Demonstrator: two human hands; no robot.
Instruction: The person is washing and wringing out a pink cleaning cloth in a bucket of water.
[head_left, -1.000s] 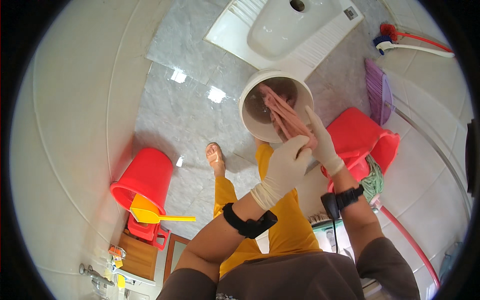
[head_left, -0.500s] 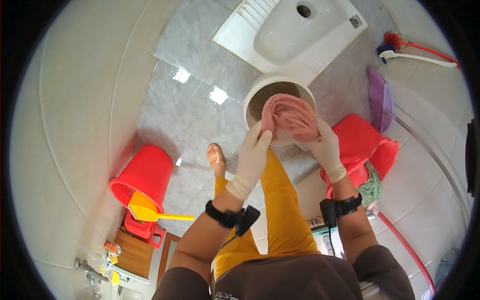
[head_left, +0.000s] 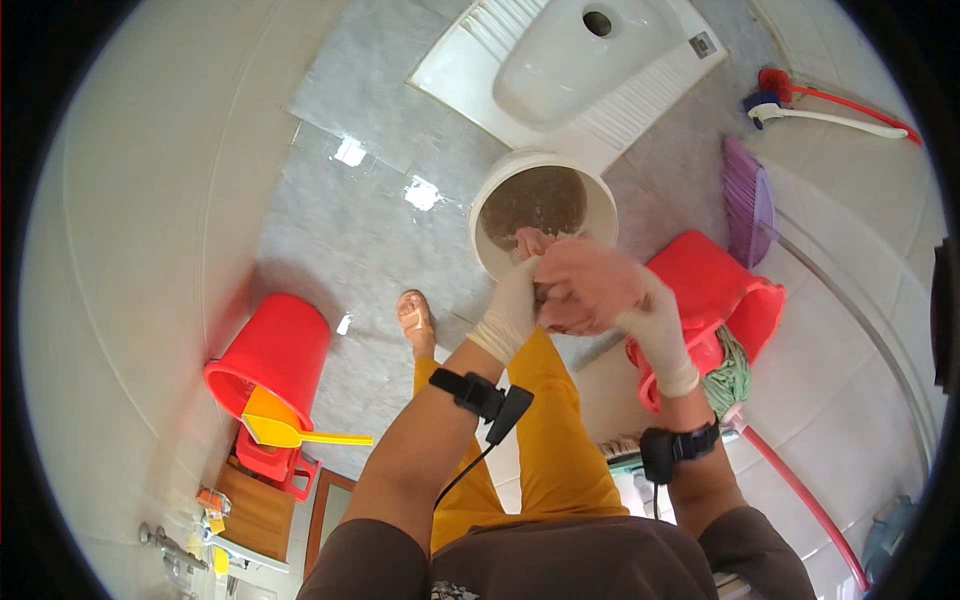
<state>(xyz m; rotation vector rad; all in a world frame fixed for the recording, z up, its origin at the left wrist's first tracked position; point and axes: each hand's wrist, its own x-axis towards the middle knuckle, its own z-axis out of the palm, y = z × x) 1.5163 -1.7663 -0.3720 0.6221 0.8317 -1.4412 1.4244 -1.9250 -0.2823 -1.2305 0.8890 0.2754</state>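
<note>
Between my gloved hands, a bunched pink cloth (head_left: 590,285) is held over the near rim of a white bucket (head_left: 602,215). A narrow part of the cloth hangs inside the bucket, above murky brownish water (head_left: 530,200). My left hand (head_left: 515,305) is closed round the cloth at its left side, its fingertips partly covered by the folds. On the right, my right hand (head_left: 655,330) grips the cloth's other side, a little blurred by motion. Both hands wear off-white gloves.
Ahead lies a white squat toilet (head_left: 480,75). To the left stands a red bucket (head_left: 280,350) with a yellow dipper (head_left: 270,418). On the right are a red mop bucket (head_left: 690,270), a green mop (head_left: 730,370), a purple broom (head_left: 745,205) and brushes (head_left: 800,110).
The cloth has come nearer to me and is more bunched, with part of it now hanging into the bucket. Both hands have shifted lower, and the water in the bucket shows more.
</note>
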